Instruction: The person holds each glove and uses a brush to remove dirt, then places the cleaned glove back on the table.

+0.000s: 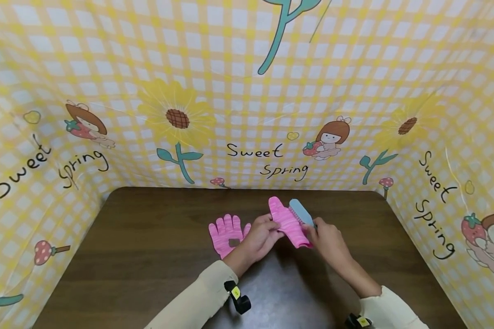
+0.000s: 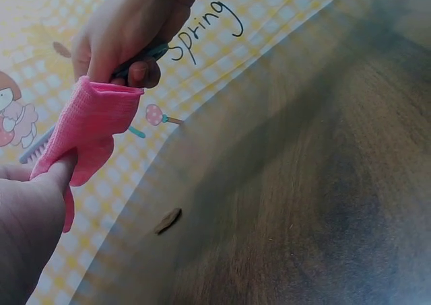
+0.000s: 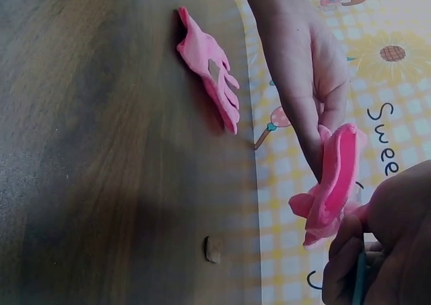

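Observation:
My left hand (image 1: 263,237) pinches a pink knitted glove (image 1: 288,224) between thumb and fingers, holding it up over the table. The glove's cuff opening faces me in the right wrist view. In my right hand (image 1: 329,240) is a light blue brush (image 1: 301,211), its handle (image 3: 359,278) inside the curled fingers. The bristles (image 2: 37,147) lie against the far side of the glove, partly hidden by it. Right fingertips are right at the cuff. A second pink glove (image 1: 222,233) with a brownish patch (image 1: 233,243) lies palm area up, beside my left wrist.
Everything is over a dark brown wooden table (image 1: 148,274). A small brown scrap (image 3: 213,249) lies on it near the far edge. Yellow checked cloth (image 1: 238,114) stands as a wall behind the table and along both sides.

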A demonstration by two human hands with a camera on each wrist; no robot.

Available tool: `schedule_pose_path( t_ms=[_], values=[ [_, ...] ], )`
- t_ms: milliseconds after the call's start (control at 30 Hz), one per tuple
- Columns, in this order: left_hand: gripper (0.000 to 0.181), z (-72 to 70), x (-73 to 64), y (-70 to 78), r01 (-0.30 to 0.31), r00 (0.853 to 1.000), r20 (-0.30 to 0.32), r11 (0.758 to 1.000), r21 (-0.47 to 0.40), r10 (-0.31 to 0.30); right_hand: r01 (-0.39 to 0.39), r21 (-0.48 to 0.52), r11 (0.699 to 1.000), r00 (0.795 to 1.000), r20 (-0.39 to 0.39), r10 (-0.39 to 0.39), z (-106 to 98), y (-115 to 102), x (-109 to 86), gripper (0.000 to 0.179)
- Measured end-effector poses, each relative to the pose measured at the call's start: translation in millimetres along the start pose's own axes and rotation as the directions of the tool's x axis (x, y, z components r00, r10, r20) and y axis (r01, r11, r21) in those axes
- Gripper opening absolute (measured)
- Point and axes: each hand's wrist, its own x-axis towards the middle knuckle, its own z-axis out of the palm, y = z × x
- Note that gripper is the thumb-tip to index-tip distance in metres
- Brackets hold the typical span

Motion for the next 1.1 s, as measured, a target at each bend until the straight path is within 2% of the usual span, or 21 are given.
schedule_pose_path(
  t_ms=[167, 367, 767, 967, 1100],
  values=[
    [0.055, 0.3, -0.1, 0.8, 0.01, 1.0, -0.011, 0.999, -0.031, -0.01, -0.005, -0.005, 1.0, 1.0, -0.01, 0.005, 1.7, 0.8, 1.4, 0.026],
    [0.058, 0.4, -1.8, 3.6, 0.049, 0.998, -0.046, 0.995, -0.085, -0.053, -0.004, -0.019, 1.0, 0.999, -0.044, 0.003, 4.2, 1.7, 1.4, 0.029],
    [0.057, 2.0, -3.8, 3.5, 0.019, 1.0, -0.006, 0.999, -0.046, -0.019, 0.01, -0.006, 1.0, 0.998, -0.069, -0.011, -0.9, -1.5, 0.1, 0.027],
    [0.056, 5.5, -4.6, 3.5, 0.008, 1.0, -0.002, 1.0, 0.012, -0.008, 0.049, 0.05, 0.998, 0.998, -0.038, -0.047, -6.3, -17.4, -5.6, 0.023],
    [0.056, 7.9, -5.5, 4.8, 0.0, 1.0, 0.001, 1.0, 0.017, 0.0, 0.046, 0.076, 0.996, 0.998, 0.05, -0.05, -5.5, -23.3, -8.0, 0.026]
  ],
)
